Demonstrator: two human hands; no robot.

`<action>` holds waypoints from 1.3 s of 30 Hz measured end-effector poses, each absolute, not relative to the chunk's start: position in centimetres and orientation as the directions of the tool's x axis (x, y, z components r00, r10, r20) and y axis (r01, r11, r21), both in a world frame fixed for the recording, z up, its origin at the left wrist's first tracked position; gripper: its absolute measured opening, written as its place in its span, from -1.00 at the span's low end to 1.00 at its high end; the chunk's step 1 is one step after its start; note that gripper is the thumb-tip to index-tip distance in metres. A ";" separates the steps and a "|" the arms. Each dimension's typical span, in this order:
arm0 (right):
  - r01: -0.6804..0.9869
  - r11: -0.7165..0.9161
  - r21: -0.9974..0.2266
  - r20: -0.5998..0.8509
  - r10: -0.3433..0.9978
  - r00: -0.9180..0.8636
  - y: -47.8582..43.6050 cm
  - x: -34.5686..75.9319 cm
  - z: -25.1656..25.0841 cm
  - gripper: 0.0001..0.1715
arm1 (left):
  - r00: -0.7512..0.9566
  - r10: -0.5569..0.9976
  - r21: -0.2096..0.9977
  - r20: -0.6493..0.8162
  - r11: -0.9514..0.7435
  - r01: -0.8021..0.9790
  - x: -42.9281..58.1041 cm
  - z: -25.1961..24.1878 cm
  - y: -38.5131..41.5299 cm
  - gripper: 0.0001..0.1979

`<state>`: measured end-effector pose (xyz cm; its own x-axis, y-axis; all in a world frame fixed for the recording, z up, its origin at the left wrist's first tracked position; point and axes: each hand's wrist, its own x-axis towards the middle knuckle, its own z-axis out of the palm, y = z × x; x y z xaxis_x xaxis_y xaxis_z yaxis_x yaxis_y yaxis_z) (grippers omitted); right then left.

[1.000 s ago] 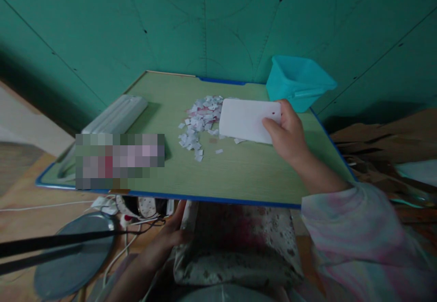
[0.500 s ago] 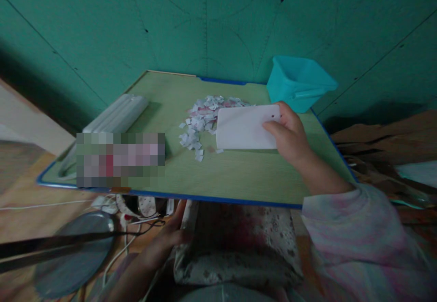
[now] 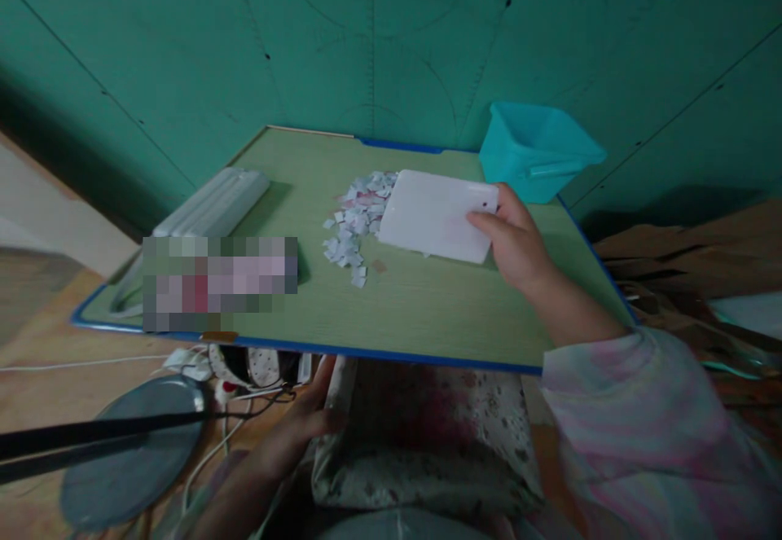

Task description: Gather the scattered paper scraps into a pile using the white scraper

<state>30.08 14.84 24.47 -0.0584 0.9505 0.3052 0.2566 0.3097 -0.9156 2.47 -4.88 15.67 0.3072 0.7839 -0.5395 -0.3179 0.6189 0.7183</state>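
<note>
Now your right hand grips the white card against the paper scraps at its 9 o'clock; your left hand clasps the cushion edge

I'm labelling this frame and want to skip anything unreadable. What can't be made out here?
Head view only:
- Thing on the green tabletop, left: hidden by a pixelated patch.
- Paper scraps: partly covered by the white plastic board held in the right hand.
- Left hand: partly hidden under the tabletop edge.
- Inside of the turquoise plastic bin: out of sight.
</note>
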 end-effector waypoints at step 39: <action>0.082 0.183 -0.980 0.153 0.946 -0.285 13.9 27.9 24.1 -0.66 | 0.274 0.741 0.646 -0.614 0.670 -0.365 3.2 16.6 -4.0 0.14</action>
<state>27.89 13.90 24.08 -0.2847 0.9463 0.1530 0.0815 0.1829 -0.9797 3.16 -4.02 16.56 0.2738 0.7405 -0.6137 -0.3652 0.6704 0.6459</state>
